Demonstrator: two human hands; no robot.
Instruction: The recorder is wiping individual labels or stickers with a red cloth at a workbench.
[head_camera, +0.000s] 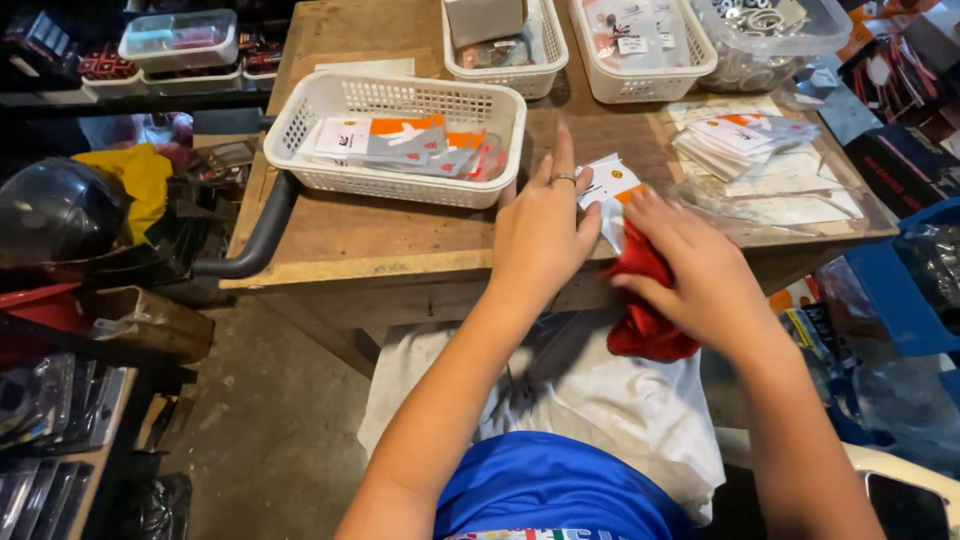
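a white plastic basket (330, 135) sits at the left of the wooden table (340, 235), holding flat clear packets with white, grey and orange card labels (395, 140) laid overlapping. two more white baskets (520, 65) stand at the far edge, one with a small grey box and dark packets, the other with little clear bags carrying white tags. a clear plastic tub (770, 45) at the far right holds metal parts in bags. on the right of the table lies a fanned stack of white and orange cards (740, 140) on clear plastic sleeves. the left hand (540, 235), a ring on one finger, lies flat with fingers spread and pressed down on a small white card packet with an orange corner and a round yellow mark (610, 185), near the table's front edge. the right hand (690, 270) is just beside it, fingers curled around a red cloth (645, 325) that hangs below the table edge; its fingertips touch the packet's right side. the packet lies between both hands, partly under the left one.
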